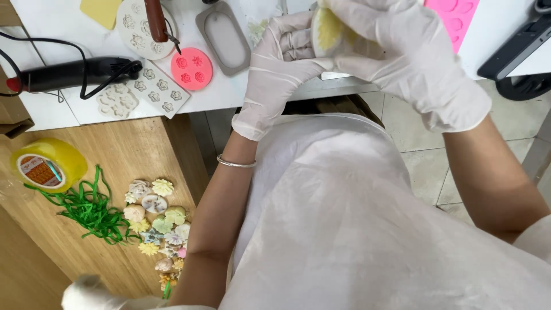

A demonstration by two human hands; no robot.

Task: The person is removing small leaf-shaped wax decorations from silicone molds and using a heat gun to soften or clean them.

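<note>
Both my hands wear white gloves and meet at the top middle, over the edge of a white table (241,92). Between them is a small round white mould (328,28) with pale yellow material in it. My left hand (275,69) cups the mould from the left, a thin silver bangle (235,163) on that wrist. My right hand (402,51) wraps over the mould from the right and hides most of it.
On the white table lie a round pink flower mould (191,68), a grey oval mould (222,37), a white flower mould sheet (150,86), a black heat tool (74,73) and a pink mould (456,17). The wooden surface (115,149) holds yellow tape (49,163), green strips (89,209) and several small cast flowers (158,221).
</note>
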